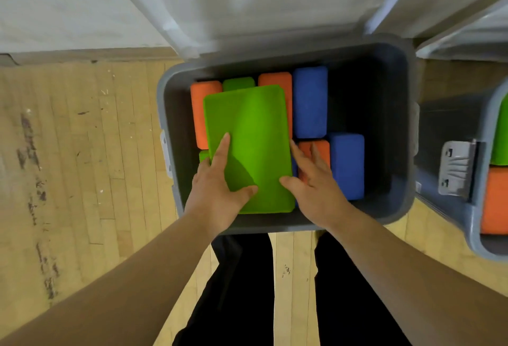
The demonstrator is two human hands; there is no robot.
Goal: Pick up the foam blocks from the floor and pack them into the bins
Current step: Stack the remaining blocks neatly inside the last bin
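**Green block held over the packed bin**

Two bare forearms are seen reaching forward from the bottom edge, above dark trousers [242, 290] and a worn wooden floor [82, 153]. A green foam block [247, 131] is held flat between the left hand [217, 192] and the right hand [316, 189], over the near-left part of a grey bin [406, 126].

On the left hand, the forefinger and thumb are laid spread on the block's top face, while the other fingers are curled at its left edge. On the right hand, the thumb is pressed on the top near the corner and the fingers [297, 153] are stretched along the right edge. How far they pass beneath cannot be told.

Under and beyond the fingers, more blocks are packed on edge. An orange block [200, 115] is seen left of the left fingers, a tall blue block [310, 101] ahead of the right fingers, and a second blue block [347, 164] just to their right. A raised lid [261, 16] is seen beyond. Well right of the right hand, a second bin [474, 222] is seen with green and orange blocks inside.
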